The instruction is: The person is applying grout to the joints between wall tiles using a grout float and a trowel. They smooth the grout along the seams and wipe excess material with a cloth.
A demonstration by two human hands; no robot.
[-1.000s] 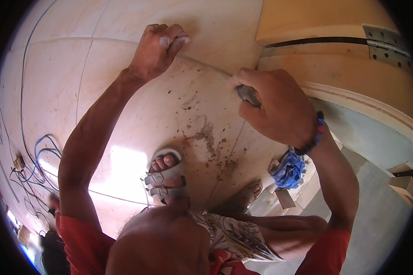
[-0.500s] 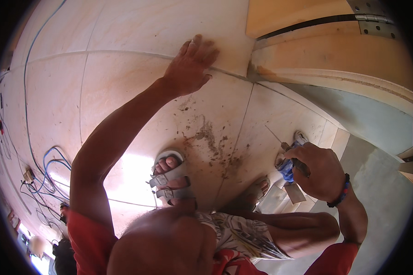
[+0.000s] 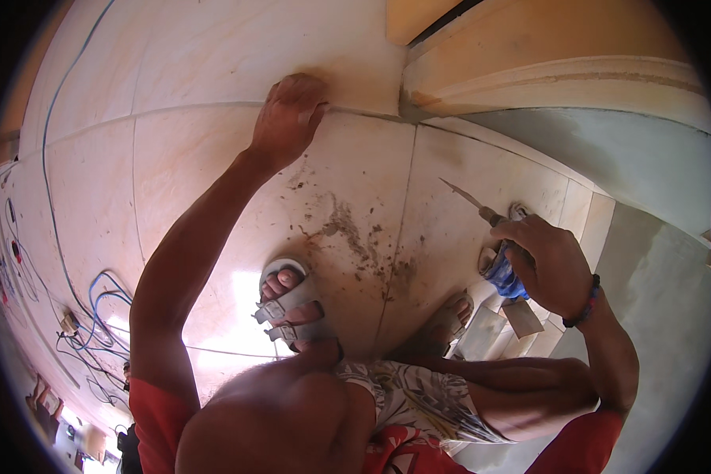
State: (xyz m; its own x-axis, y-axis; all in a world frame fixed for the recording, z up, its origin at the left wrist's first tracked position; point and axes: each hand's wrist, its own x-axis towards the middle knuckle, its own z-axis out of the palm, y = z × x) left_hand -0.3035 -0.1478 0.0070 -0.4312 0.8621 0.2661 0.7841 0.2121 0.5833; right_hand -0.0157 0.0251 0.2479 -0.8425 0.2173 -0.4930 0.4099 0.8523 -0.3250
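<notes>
**Blade up, palm down on the tiled floor**

The left hand (image 3: 288,118) presses on the floor (image 3: 205,182) at the tile joint by the far edge, fingers bent and holding nothing, probably to brace the crouch. The right hand (image 3: 549,265) is clenched around a narrow blade tool (image 3: 470,201), tip lifted off the tile and aimed at the joint lines. Just under that fist sits a blue-and-white container (image 3: 499,272) (contents hidden). Dark grit (image 3: 347,229) speckles the tile between both hands, above the sandalled foot (image 3: 288,304).
</notes>
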